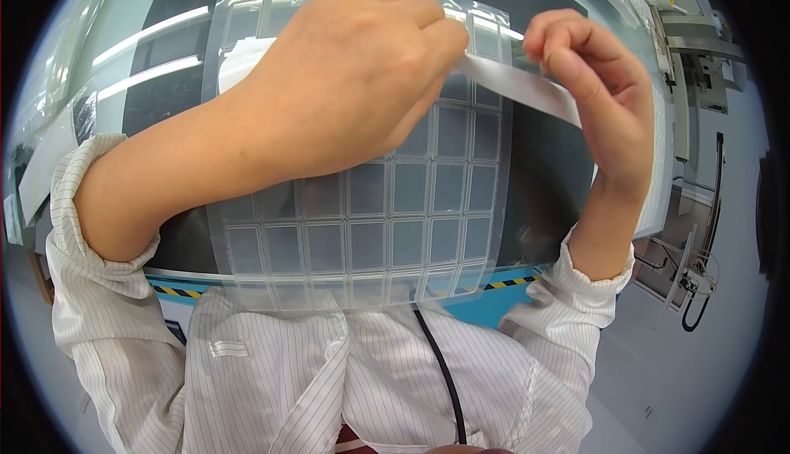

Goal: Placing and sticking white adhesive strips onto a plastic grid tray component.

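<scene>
My left hand is closed, palm down, over the far half of a clear plastic tray sheet. One end of a narrow whitish strip is in its fingers. Stretched to the right, the strip runs to my right hand, raised beyond the tray's right edge with its fingers curled; the strip disappears behind the thumb side, so the exact grip there is hidden. The tray has rows of square compartments and overhangs the near table edge. A white piece on the tray is partly covered by my left arm.
The tray lies on a dark, shiny table surface edged with black-and-yellow tape. Clear plastic sheeting is at the left. A black cable hangs down my front. Metal equipment stands at the far right.
</scene>
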A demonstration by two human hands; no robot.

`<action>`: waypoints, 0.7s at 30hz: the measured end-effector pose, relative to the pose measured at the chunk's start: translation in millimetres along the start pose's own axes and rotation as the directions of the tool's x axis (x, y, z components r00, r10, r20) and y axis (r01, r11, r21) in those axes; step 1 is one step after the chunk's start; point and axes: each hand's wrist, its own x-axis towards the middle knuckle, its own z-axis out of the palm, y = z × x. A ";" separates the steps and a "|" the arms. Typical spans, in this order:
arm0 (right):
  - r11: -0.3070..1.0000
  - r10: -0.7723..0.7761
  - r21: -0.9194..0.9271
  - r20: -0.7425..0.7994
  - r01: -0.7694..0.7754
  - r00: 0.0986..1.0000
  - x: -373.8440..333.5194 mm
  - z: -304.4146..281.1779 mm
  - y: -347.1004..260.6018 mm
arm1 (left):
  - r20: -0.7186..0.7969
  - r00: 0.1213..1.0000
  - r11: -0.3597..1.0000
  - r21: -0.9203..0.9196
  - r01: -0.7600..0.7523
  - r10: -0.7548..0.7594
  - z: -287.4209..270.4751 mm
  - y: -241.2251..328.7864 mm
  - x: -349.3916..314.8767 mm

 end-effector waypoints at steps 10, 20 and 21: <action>0.955 0.125 -0.266 -0.037 -0.130 0.992 40.5 -17.3 46.4 | 0.326 0.919 0.937 -0.190 0.292 -0.220 19.8 10.9 3.2; 0.941 0.242 -0.239 -0.021 -0.240 0.970 48.2 -0.8 25.5 | 0.314 0.927 0.941 -0.196 0.276 -0.207 18.7 8.4 -0.5; 0.938 0.245 -0.244 -0.035 -0.246 0.969 48.3 -0.5 26.0 | 0.320 0.922 0.937 -0.197 0.288 -0.217 18.9 8.5 -0.6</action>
